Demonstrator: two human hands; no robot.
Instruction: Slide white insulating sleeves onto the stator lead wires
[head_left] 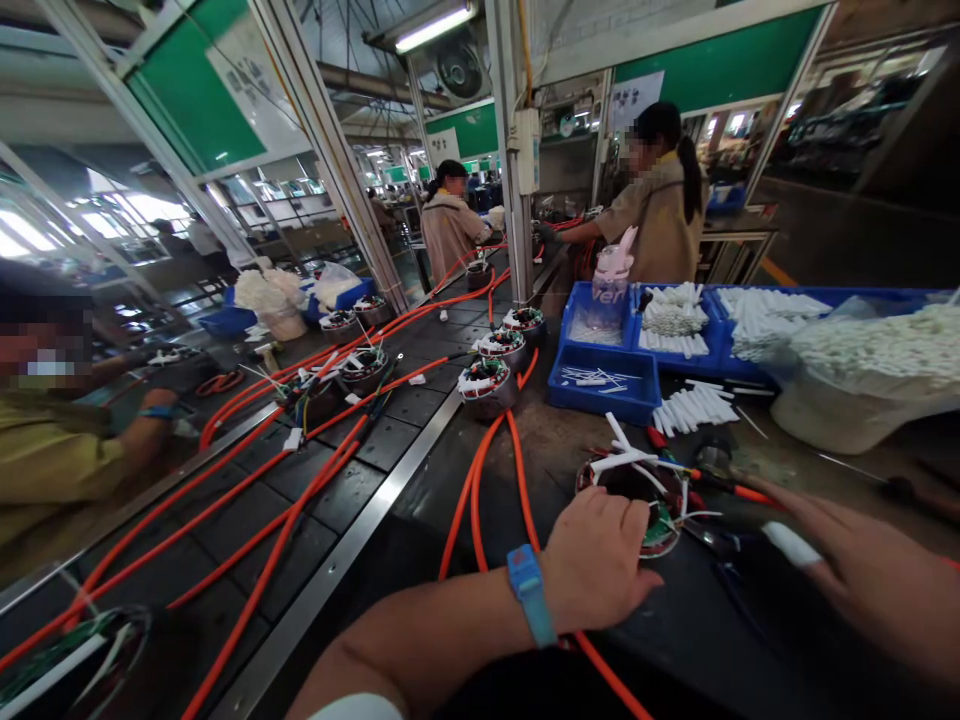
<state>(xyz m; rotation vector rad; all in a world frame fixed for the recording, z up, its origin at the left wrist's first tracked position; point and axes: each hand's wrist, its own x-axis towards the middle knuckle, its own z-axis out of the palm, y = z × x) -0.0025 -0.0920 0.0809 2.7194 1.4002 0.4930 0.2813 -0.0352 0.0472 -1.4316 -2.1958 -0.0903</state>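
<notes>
Lower centre of the frame, the left hand (pixel 600 570) rests curled on the stator (pixel 637 500) on the counter (pixel 720 620), right hand (pixel 862 570) open beside; its loose leads could snag and tear

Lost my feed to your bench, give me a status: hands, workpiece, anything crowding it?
Left hand resting on motor stator. Right hand beside it, white sleeve tube at fingertips. Orange cables and white tubes close by.

Single head view: looks forward and down from your head, close over your hands at workbench (pixel 570 440), conveyor line receding ahead-left.
</notes>
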